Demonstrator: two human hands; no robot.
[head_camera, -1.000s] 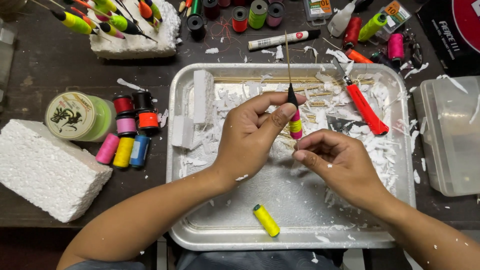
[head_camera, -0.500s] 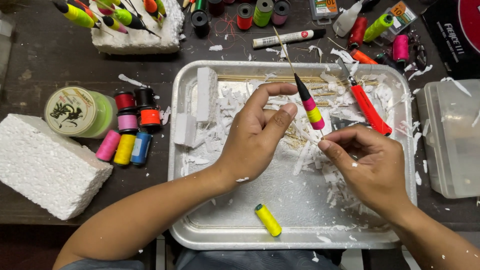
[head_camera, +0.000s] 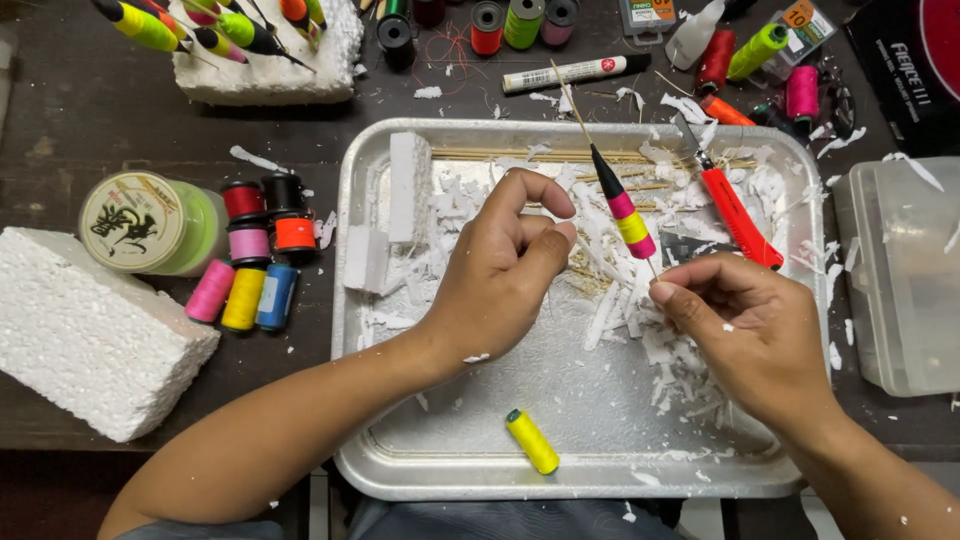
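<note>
The dark table (head_camera: 120, 120) carries the whole workshop, and at its front edge sits the big metal tray (head_camera: 470, 470), there to catch the white foam shavings (head_camera: 690, 360) heaped toward its right side. Off the tray's left edge lies a rough white foam block (head_camera: 90, 330), with thread spools (head_camera: 245, 295) lined up near it and a round line reel (head_camera: 150, 222) just behind, all within easy reach. Along the tray's right side rests a red-handled knife (head_camera: 735, 215), blade pointing to the far edge. A lone yellow spool (head_camera: 532, 441) lies near the tray's front edge.

Now the hands. The right hand (head_camera: 755, 335) comes in from the front right corner, wrist bent, its grip pinching the thin lower stem of the fishing float (head_camera: 622, 205), which slants up over the tray's middle, black tip, pink and yellow bands. The left hand (head_camera: 500, 275) reaches in from the front left, fingers curled loosely with thumb and forefinger close together beside the float, apparently holding nothing, though a fine thread there cannot be ruled out.
</note>
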